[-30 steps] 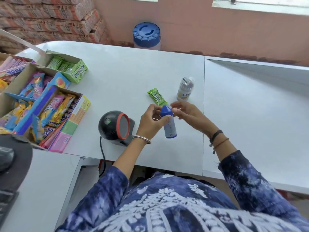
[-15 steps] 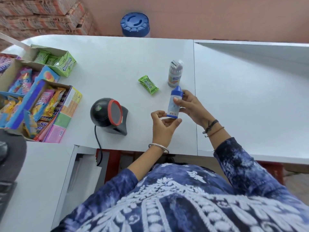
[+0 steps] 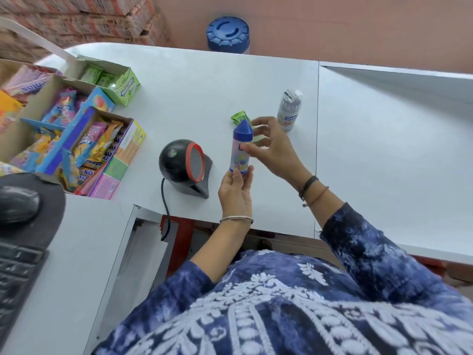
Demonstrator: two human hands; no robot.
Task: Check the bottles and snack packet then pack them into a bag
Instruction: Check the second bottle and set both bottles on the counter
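Blue-capped bottle (image 3: 240,150) held upright just right of barcode scanner (image 3: 184,167). To check well: turn label toward scanner's red-ringed window, hold steady. Left hand (image 3: 236,192) cups base, fingers loosely curled; right hand (image 3: 273,152) pinches body — thumb on label, other fingers spread. Green snack packet (image 3: 239,117) and second bottle (image 3: 289,110) beyond scanner, probably unchecked.

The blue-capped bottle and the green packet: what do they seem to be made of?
Blue-capped bottle, held between the left hand and right hand: probably plastic, with a smooth matte blue cap and a printed label wrap. Green packet on the counter: likely thin plastic film, glossy and crinkled at its sealed end.
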